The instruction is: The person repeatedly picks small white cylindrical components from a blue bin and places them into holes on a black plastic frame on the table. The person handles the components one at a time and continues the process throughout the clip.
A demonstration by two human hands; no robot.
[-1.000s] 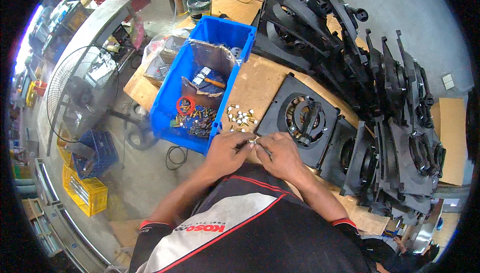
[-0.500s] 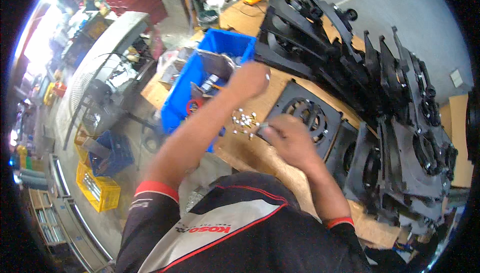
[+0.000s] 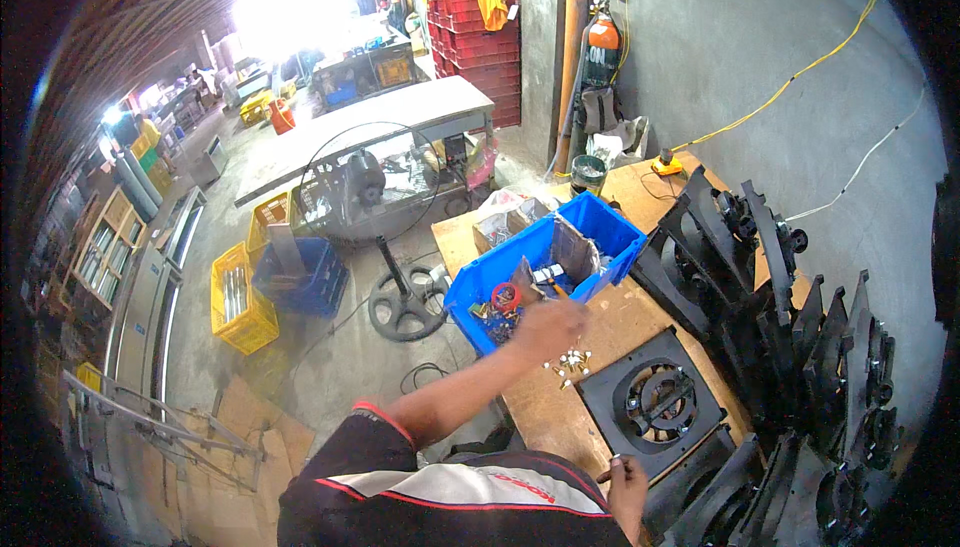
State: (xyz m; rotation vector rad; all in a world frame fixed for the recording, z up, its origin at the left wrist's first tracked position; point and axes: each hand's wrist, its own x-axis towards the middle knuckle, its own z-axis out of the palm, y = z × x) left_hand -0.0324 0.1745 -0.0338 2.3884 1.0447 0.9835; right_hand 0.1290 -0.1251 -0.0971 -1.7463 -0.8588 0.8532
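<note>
Left hand at the blue bin, right hand pinching a small pale piece

Directions are read from above, with twelve o'clock toward the top of the view. The left hand (image 3: 552, 329) is over the near edge of the blue bin (image 3: 465, 313), between the bin and the small white-tipped fittings (image 3: 571, 365), which lie scattered on the wooden table (image 3: 535, 412) at about five o'clock from it. Motion blurs this hand, and I cannot tell whether its fingers are clenched on anything. At ten o'clock from it, inside the bin, a red ring (image 3: 506, 297) sits among small loose parts.

The right hand (image 3: 629, 489) has its fingers curled, with the small pale piece (image 3: 616, 458) gripped at the fingertips. The white-tipped fittings are at eleven o'clock from this hand. At one o'clock, just beside it, a black panel (image 3: 612, 394) lies flat on the table, its round grille facing up. Many black panels (image 3: 800, 377) stand crowded together at two to three o'clock from the flat one. A pedestal fan (image 3: 364, 180) stands on the floor at ten o'clock from the left hand
</note>
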